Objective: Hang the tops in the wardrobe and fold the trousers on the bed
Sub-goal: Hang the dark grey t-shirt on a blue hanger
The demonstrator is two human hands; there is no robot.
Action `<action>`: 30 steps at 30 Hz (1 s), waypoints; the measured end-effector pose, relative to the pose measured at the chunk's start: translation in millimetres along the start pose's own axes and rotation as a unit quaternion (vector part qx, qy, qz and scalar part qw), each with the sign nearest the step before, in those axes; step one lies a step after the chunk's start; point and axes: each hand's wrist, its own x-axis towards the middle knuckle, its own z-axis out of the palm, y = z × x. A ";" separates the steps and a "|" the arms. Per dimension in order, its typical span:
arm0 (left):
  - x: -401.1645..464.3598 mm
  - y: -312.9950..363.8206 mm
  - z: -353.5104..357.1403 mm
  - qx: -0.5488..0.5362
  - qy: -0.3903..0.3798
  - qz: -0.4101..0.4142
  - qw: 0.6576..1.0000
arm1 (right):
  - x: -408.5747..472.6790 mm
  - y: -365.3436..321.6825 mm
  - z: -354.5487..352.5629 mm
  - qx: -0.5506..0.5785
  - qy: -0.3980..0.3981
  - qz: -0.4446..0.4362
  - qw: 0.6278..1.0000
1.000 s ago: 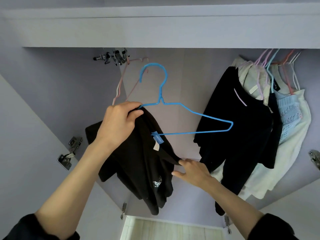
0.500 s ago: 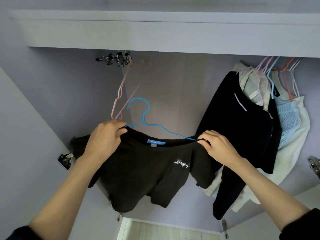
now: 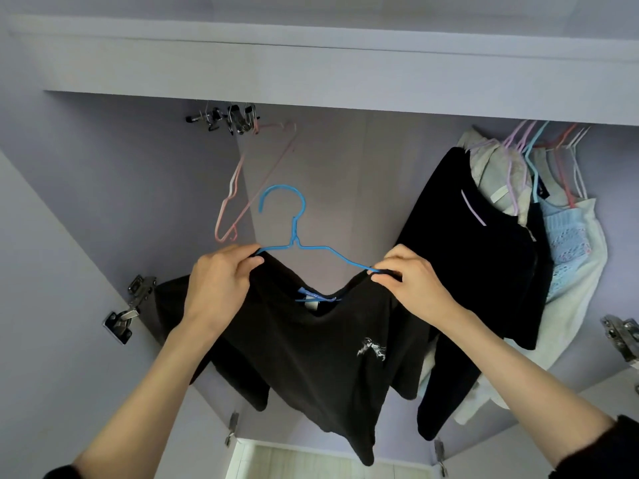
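A black T-shirt [image 3: 321, 357] with a small white print and a blue neck label sits on a blue wire hanger [image 3: 294, 236], held up inside the open wardrobe. My left hand [image 3: 221, 285] grips the shirt's left shoulder together with the hanger arm. My right hand [image 3: 411, 285] pinches the right shoulder at the hanger's other end. The hanger's hook is free in the air below the rail, touching nothing. The shirt's body droops between and below my hands.
An empty pink hanger [image 3: 238, 198] and metal clip hangers [image 3: 235, 117] hang at the upper left. Several hung tops, a black one [image 3: 484, 264] in front of pale ones [image 3: 574, 257], fill the right side. Door hinges [image 3: 128, 309] stick out on the left door, another hinge [image 3: 622, 337] on the right.
My right hand rose from the shirt's hem to the right shoulder and spread the shirt across the hanger. The hanger came down, then level, with both shoulders now held.
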 end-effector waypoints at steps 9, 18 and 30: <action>-5.1 -18.3 -7.4 0.055 0.001 0.050 0.997 | -2.4 7.9 -13.7 0.058 0.111 0.008 0.992; -16.4 -2.8 11.7 0.045 0.031 0.037 0.998 | -9.6 -19.8 -1.6 -0.066 0.107 -0.140 0.982; -21.7 -2.9 25.4 0.044 -0.015 0.031 0.998 | -15.7 0.1 -1.4 0.015 0.117 -0.049 0.992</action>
